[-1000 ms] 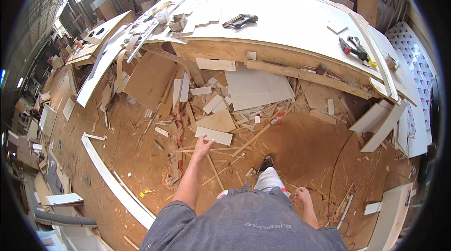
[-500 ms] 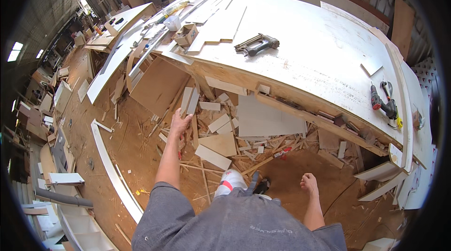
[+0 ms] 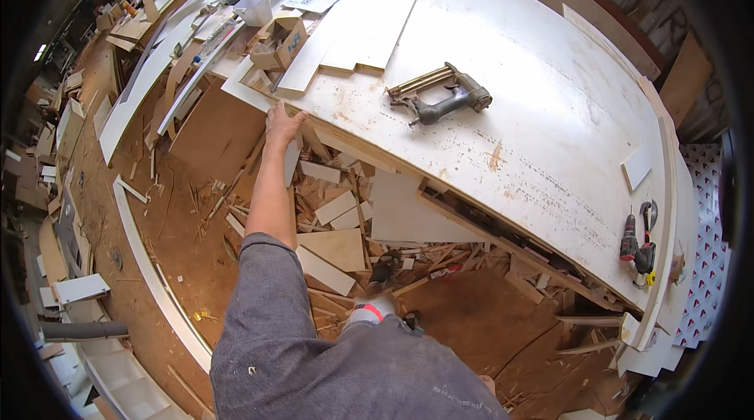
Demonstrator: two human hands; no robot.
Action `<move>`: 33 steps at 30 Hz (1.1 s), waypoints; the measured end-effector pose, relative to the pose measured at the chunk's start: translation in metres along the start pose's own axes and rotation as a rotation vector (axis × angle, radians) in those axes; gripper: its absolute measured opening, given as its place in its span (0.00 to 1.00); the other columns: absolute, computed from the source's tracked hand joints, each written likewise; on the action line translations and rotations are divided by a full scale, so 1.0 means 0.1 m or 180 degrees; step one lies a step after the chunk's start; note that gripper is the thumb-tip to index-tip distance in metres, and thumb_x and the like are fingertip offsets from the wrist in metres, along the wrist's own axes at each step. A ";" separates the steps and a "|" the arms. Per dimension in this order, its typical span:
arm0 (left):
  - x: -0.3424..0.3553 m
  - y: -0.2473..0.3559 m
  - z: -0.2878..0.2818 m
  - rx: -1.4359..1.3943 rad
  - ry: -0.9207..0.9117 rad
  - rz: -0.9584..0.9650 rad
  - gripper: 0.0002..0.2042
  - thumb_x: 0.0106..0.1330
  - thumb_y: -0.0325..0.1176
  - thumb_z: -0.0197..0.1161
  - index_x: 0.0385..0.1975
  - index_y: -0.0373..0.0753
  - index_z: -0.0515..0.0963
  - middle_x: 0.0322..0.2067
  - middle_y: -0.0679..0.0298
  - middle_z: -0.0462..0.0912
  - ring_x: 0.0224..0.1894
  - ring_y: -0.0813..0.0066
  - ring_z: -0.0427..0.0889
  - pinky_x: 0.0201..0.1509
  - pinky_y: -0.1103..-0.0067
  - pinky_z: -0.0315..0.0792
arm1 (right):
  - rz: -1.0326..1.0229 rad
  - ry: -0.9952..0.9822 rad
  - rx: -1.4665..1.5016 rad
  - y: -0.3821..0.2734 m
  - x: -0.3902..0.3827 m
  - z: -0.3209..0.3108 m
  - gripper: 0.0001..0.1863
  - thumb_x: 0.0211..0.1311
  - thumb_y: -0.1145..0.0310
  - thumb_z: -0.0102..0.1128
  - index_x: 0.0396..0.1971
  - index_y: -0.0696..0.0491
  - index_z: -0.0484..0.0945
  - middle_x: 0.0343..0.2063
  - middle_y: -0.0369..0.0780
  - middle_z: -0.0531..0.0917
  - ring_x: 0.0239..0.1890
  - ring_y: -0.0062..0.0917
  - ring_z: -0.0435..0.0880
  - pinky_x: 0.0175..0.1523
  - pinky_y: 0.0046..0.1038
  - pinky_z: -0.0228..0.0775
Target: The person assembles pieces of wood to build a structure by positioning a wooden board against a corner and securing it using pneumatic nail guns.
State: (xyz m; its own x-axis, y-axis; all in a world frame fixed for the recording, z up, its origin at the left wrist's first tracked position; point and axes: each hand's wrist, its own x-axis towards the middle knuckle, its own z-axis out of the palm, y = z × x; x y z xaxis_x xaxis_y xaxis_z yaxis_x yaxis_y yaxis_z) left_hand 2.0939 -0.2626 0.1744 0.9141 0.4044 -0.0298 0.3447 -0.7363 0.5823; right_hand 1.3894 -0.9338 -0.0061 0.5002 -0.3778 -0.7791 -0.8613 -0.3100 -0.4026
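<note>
My left hand (image 3: pixel 281 124) reaches to the front edge of the white-topped workbench (image 3: pixel 510 145), fingers bent on it beside a white L-shaped strip (image 3: pixel 236 86). Right of it on the top lies a black nail gun with brass-coloured magazine (image 3: pixel 440 98). A cardboard box (image 3: pixel 279 43) with offcuts and white boards (image 3: pixel 353 27) lie behind the hand. My right hand (image 3: pixel 487 385) is mostly hidden behind my shirt; only a little skin shows.
A red-and-black drill (image 3: pixel 630 239) lies at the bench's right end. Wood scraps (image 3: pixel 338 208) litter the floor under the bench. A long white strip (image 3: pixel 157 263) lies on the floor at left. Patterned sheets (image 3: pixel 699 239) stand at right.
I have stepped toward the bench, which now fills more of the view. My left hand has risen to its edge. My right hand has slipped mostly behind my body.
</note>
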 end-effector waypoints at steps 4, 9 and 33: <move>0.76 -0.06 0.21 0.0789 0.0187 0.0115 0.44 0.56 0.55 0.67 0.69 0.40 0.56 0.69 0.47 0.55 0.71 0.50 0.53 0.72 0.63 0.53 | 0.0779 -0.0066 0.0833 -0.60 0.06 0.38 0.14 0.60 0.68 0.57 0.45 0.57 0.75 0.25 0.39 0.79 0.28 0.26 0.81 0.29 0.27 0.75; 1.10 -0.08 0.27 0.0909 0.0144 -0.0064 0.44 0.55 0.55 0.67 0.69 0.43 0.56 0.68 0.42 0.51 0.70 0.42 0.53 0.71 0.59 0.55 | 0.0273 -0.0001 0.1082 -2.80 0.19 0.29 0.20 0.67 0.65 0.55 0.55 0.58 0.71 0.34 0.40 0.80 0.29 0.23 0.81 0.34 0.25 0.75; -0.32 1.91 0.11 -0.4112 -0.2464 -0.0626 0.34 0.65 0.54 0.59 0.67 0.48 0.56 0.47 0.47 0.75 0.47 0.59 0.78 0.50 0.68 0.73 | -0.0600 -0.0443 0.0349 -3.89 0.62 0.15 0.24 0.62 0.61 0.59 0.55 0.59 0.72 0.39 0.43 0.82 0.37 0.27 0.83 0.43 0.29 0.75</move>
State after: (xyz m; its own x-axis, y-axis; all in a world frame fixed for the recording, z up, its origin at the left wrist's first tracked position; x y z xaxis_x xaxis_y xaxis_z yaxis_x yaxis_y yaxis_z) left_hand 2.1325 -0.4216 0.2777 0.9026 -0.2417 -0.3563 0.4286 0.4258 0.7968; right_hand 1.7537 -0.8236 0.0950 0.6423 -0.1961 -0.7409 -0.7623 -0.2644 -0.5908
